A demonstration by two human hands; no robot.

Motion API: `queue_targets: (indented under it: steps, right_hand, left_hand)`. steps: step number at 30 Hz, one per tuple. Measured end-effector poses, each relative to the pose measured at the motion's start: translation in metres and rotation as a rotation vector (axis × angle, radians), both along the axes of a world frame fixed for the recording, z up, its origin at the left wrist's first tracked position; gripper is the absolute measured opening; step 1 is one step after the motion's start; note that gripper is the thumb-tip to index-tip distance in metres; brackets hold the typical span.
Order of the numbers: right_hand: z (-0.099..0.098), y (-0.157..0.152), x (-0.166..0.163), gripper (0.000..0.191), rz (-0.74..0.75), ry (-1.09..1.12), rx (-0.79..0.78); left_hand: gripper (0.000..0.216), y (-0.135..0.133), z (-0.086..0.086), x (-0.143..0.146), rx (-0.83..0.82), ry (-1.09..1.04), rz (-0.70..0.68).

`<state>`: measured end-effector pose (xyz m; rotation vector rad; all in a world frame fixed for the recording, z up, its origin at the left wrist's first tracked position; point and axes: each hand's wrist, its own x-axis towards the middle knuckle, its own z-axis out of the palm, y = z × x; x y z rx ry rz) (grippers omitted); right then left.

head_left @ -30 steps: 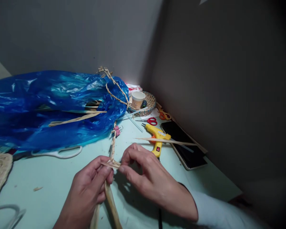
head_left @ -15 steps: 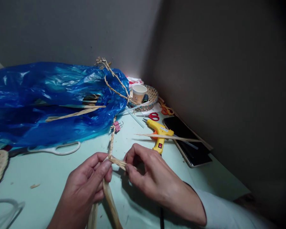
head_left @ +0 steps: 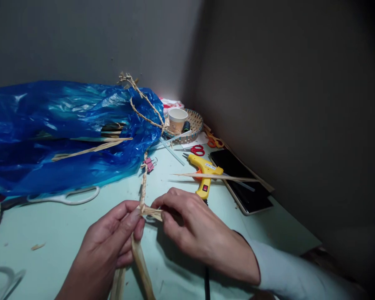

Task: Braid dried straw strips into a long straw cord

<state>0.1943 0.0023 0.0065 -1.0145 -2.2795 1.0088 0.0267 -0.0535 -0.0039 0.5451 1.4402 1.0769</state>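
Observation:
A braid of pale dried straw runs up the table from my hands to a pink binder clip. My left hand pinches the braid's lower end between thumb and fingers. Below it, loose flat strands hang toward the table's near edge. My right hand grips another straw strand that stretches sideways from the braid, its thumb and index finger closed on it. Part of that strand is hidden in the right hand.
Right of the braid lie a yellow glue gun, red scissors and a black phone. A paper cup stands in a woven basket. A blue plastic bag covers the left back; white-handled scissors lie before it.
My right hand has moved slightly left, closer to my left hand, along the sideways strand. The whole view has shifted a little, so things appear further left.

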Motion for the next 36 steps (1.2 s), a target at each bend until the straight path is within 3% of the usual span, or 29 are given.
queue_targets:
  steps: [8, 12, 18, 23, 29, 36]
  right_hand:
    - [0.000, 0.003, 0.001, 0.028, 0.037, -0.008, -0.011]
    - [0.001, 0.004, 0.002, 0.034, 0.064, 0.001, -0.040]
    - [0.000, 0.000, 0.000, 0.025, 0.017, -0.101, 0.086]
    - [0.000, -0.004, -0.004, 0.019, 0.036, -0.162, 0.186]
    - [-0.004, -0.003, -0.004, 0.033, 0.061, -0.114, 0.176]
    - [-0.006, 0.005, -0.001, 0.027, 0.136, -0.033, 0.155]
  left_hand:
    - [0.046, -0.001, -0.002, -0.001, 0.029, 0.053, -0.064]
    - [0.040, 0.001, -0.001, -0.004, 0.019, -0.039, -0.089]
    - [0.040, 0.005, -0.001, -0.007, -0.012, -0.210, -0.091]
    - [0.044, 0.005, 0.000, -0.006, -0.041, -0.206, -0.103]
    - [0.042, 0.003, 0.002, -0.003, -0.021, -0.193, -0.080]
    - [0.042, 0.003, 0.005, -0.005, -0.050, -0.268, -0.085]
